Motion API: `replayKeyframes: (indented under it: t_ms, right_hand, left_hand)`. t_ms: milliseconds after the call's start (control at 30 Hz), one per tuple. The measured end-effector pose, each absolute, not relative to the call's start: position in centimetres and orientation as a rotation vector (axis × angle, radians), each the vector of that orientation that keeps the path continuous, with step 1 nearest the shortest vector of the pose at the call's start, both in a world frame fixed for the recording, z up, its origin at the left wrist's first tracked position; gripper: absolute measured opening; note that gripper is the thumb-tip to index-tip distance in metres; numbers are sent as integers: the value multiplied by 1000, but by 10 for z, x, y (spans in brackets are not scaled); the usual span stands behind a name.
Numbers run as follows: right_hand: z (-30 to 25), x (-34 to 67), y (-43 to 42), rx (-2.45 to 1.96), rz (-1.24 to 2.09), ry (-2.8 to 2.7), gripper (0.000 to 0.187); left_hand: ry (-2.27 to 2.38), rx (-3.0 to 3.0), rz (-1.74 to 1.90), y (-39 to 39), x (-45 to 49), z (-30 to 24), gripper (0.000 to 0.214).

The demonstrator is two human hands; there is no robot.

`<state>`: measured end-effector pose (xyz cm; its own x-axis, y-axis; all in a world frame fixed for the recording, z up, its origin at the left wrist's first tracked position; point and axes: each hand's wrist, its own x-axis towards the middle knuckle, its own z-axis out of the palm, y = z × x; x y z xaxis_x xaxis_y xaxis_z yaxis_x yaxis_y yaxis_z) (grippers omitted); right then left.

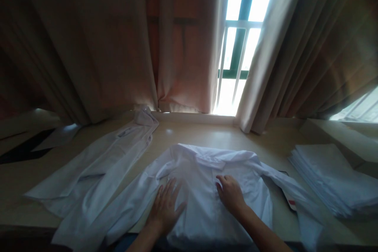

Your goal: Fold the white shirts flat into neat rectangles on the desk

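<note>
A white long-sleeved shirt [199,201] lies spread on the table, its collar [209,160] toward the window and its sleeves out to both sides. Flat on its left side, with fingers stretched, rests my left hand [167,204], slightly blurred. My right hand [232,193] is at the front placket below the collar, its fingers curled in a pinch on the cloth. The fabric between those fingertips is mostly hidden.
Another white garment [109,169] lies loosely at the left. A stack of folded white clothes [330,177] sits at the right, and a dark flat object [288,195] shows partly under the right sleeve. Curtains [189,47] hang behind the table [218,134].
</note>
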<state>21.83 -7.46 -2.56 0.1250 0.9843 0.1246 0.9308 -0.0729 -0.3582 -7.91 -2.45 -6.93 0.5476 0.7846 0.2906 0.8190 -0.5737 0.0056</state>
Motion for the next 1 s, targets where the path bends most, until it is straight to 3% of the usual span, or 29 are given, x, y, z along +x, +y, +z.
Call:
replayKeyframes:
  t_ms: [200, 267, 400, 500, 800, 1000]
  right_hand:
    - [-6, 198, 27, -2036, 452, -1810, 24]
    - [8, 204, 58, -2023, 417, -1792, 35]
    - [41, 222, 100, -1933, 152, -1710, 75]
    - [46, 235, 108, -1826, -27, -1655, 74]
    - [-42, 274, 13, -1938, -117, -1834, 50]
    - [-84, 294, -84, -2250, -73, -1832, 54]
  left_hand:
    - [-1272, -2562, -431, -15, -90, -85, 71]
    - [-1222, -2543, -441, -10, -93, -91, 71]
    - [-1260, -2554, -425, -13, -94, -91, 71]
    - [-1327, -2577, -421, -19, -91, -83, 70]
    - [-1377, -2618, -440, -23, -86, -74, 69]
    - [-1410, -2666, -441, -24, -84, -73, 68]
